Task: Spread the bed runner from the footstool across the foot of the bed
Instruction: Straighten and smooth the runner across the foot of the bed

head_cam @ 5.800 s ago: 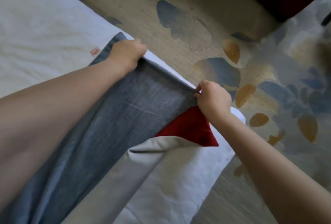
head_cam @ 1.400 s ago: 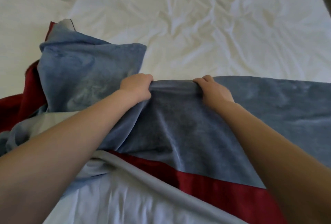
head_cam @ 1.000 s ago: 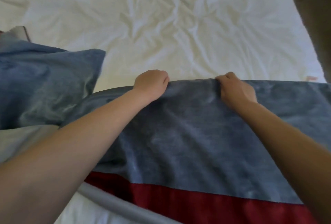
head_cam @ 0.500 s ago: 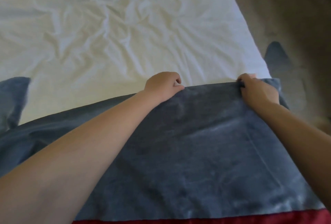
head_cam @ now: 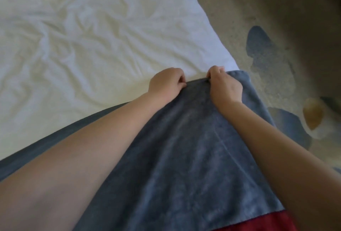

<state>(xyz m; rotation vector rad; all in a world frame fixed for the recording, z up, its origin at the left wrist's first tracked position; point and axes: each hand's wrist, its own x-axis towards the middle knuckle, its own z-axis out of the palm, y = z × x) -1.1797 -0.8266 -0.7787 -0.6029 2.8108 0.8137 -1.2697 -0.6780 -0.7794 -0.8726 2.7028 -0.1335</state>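
Left hand [head_cam: 165, 84]: fingers curled shut, pinching the far edge of the blue-grey plush bed runner [head_cam: 184, 156]. Right hand [head_cam: 224, 85]: also closed, gripping the same edge just beside the left, near the runner's corner. Runner lies flat across the near part of the bed, its corner reaching the bed's right side; a red band [head_cam: 258, 223] shows at its near edge. Beyond: wrinkled white bed sheet [head_cam: 92, 36]. Right of bed: beige carpet with blue and amber shapes [head_cam: 267, 46].
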